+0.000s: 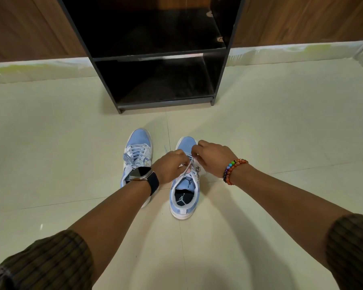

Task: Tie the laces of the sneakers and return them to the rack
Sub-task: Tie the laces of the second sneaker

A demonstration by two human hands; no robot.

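Two light blue and white sneakers stand side by side on the tiled floor, toes pointing at the rack. The left sneaker (137, 151) shows a bow in its laces. Over the right sneaker (184, 197) both hands work the laces. My left hand (170, 166), with a dark watch on its wrist, pinches one pale lace (187, 167). My right hand (213, 159), with bead bracelets, pinches the other lace end above the tongue. The hands hide the middle of that shoe.
A black open shoe rack (155, 53) with dark shelves stands just beyond the sneakers, against a wooden wall. Pale floor tiles (281, 132) spread on both sides. My striped sleeves fill the lower corners.
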